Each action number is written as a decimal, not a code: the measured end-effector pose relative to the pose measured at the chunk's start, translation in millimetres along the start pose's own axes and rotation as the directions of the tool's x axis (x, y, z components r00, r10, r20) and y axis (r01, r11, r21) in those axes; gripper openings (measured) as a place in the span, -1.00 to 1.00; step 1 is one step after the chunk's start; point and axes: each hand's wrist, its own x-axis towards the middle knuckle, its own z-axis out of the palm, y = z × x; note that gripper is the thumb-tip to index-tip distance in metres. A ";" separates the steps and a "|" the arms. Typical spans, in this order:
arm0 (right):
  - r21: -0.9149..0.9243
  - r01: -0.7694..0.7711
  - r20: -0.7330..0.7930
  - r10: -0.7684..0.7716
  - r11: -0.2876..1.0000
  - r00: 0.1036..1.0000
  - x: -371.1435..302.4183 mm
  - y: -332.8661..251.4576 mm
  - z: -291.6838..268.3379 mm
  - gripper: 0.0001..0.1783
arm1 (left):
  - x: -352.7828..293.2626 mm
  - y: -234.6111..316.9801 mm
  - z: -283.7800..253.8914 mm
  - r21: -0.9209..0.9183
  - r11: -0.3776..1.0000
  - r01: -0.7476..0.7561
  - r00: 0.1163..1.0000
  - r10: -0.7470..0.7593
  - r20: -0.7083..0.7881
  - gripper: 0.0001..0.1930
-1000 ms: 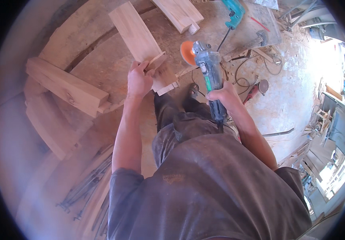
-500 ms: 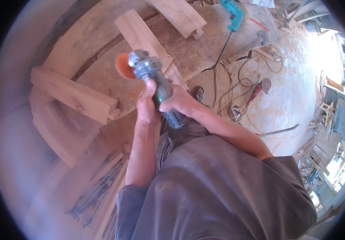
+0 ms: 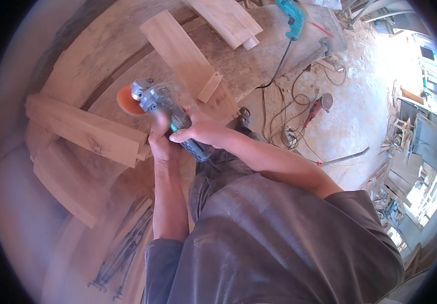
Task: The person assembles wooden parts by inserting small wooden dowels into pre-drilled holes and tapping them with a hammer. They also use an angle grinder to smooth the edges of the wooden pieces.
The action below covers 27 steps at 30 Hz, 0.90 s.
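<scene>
grasping angle grinder in fingers of right hand; cannot tell closure of left hand, nearer to orange disc, lying up-left along grinder's long axis.

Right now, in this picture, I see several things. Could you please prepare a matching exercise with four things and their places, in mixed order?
1. angle grinder
2. teal power tool
3. red tool with round disc
4. small wood block

A. on the floor
B. resting on a long board
C. in the left hand and right hand
D. near a thin red stick

Pairs: 1-C, 2-D, 3-A, 4-B
</scene>
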 end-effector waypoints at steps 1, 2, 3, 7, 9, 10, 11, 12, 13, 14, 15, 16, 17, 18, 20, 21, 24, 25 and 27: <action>-0.096 -0.004 -0.039 0.001 0.995 0.999 2.8 -1.2 2.8 -0.09 | 3.5 3.7 -1.9 0.030 1.000 -0.002 1.000 0.002 0.006 -0.35; -0.190 -0.013 -0.079 -0.002 0.982 0.997 3.6 -2.0 5.0 -0.11 | 7.0 7.8 -3.8 0.060 0.998 -0.005 1.000 0.004 0.014 -0.36; -0.345 -0.013 -0.164 -0.046 0.939 0.985 1.9 -3.4 9.7 -0.20 | 10.6 16.0 -5.0 0.016 1.000 0.026 1.000 -0.026 0.013 -0.48; -0.513 -0.082 -0.481 -0.207 0.854 0.852 -10.9 -16.1 -6.6 -0.34 | 52.4 30.4 -28.6 0.442 0.895 -0.055 0.923 0.214 -0.320 -0.65; -0.668 -0.134 -0.509 -0.319 0.732 0.799 -10.1 -16.8 -19.5 -0.38 | 67.6 37.3 -31.4 0.638 0.768 -0.063 0.872 0.353 -0.339 -0.68; -0.733 -0.164 -0.516 -0.383 0.660 0.766 -7.5 -19.3 -24.9 -0.40 | 76.9 44.9 -31.8 0.725 0.685 -0.070 0.843 0.428 -0.324 -0.69; -0.784 -0.162 -0.469 -0.402 0.599 0.787 -1.7 -6.7 -29.7 -0.41 | 85.3 45.2 -48.5 0.779 0.622 -0.084 0.814 0.494 -0.306 -0.64; -0.812 -0.150 -0.444 -0.432 0.564 0.785 3.7 0.9 -35.9 -0.42 | 95.7 45.5 -55.3 0.820 0.570 -0.058 0.797 0.521 -0.306 -0.61; -0.841 -0.139 -0.417 -0.464 0.523 0.781 6.9 6.8 -40.3 -0.42 | 102.7 46.0 -59.9 0.855 0.518 -0.036 0.777 0.552 -0.302 -0.57; -0.868 -0.130 -0.388 -0.492 0.479 0.779 8.9 11.6 -44.8 -0.43 | 109.0 45.3 -64.6 0.885 0.466 -0.011 0.756 0.583 -0.298 -0.54; -0.867 -0.088 -0.370 -0.514 0.491 0.774 9.5 15.1 -48.3 -0.50 | 113.8 43.9 -71.4 0.906 0.422 0.015 0.723 0.622 -0.302 -0.50; -0.860 -0.026 -0.337 -0.529 0.510 0.779 10.8 24.8 -54.0 -0.50 | 117.8 41.8 -79.6 0.924 0.380 0.044 0.686 0.661 -0.304 -0.47; -0.851 0.045 -0.296 -0.548 0.523 0.782 15.1 37.3 -61.0 -0.50 | 121.2 39.5 -93.0 0.944 0.316 0.091 0.657 0.694 -0.295 -0.45; -0.838 0.115 -0.254 -0.568 0.533 0.783 19.0 45.8 -68.6 -0.49 | 123.1 37.0 -104.0 0.957 0.252 0.140 0.626 0.727 -0.283 -0.43; -0.652 0.251 -0.333 -0.568 0.715 0.753 7.6 45.2 -93.9 -0.55 | 126.6 27.0 -100.1 0.950 0.245 0.191 0.625 0.716 -0.311 -0.33; -0.536 0.327 -0.361 -0.561 0.778 0.744 -0.1 43.5 -106.9 -0.58 | 130.0 22.6 -109.6 0.956 0.218 0.195 0.613 0.734 -0.292 -0.28; -0.160 0.256 -0.652 -0.297 0.953 0.698 -24.2 52.2 -159.3 -0.64 | 130.8 19.7 -89.2 0.939 0.227 0.257 0.634 0.694 -0.341 -0.20; -0.155 0.260 -0.733 -0.287 0.953 0.616 -30.1 49.1 -174.9 -0.65 | 126.1 23.4 -79.5 0.926 0.239 0.293 0.641 0.669 -0.376 -0.18; -0.143 0.255 -0.829 -0.256 0.956 0.496 -44.0 39.1 -217.1 -0.65 | 121.3 20.3 -77.0 0.949 0.195 0.246 0.673 0.671 -0.312 -0.19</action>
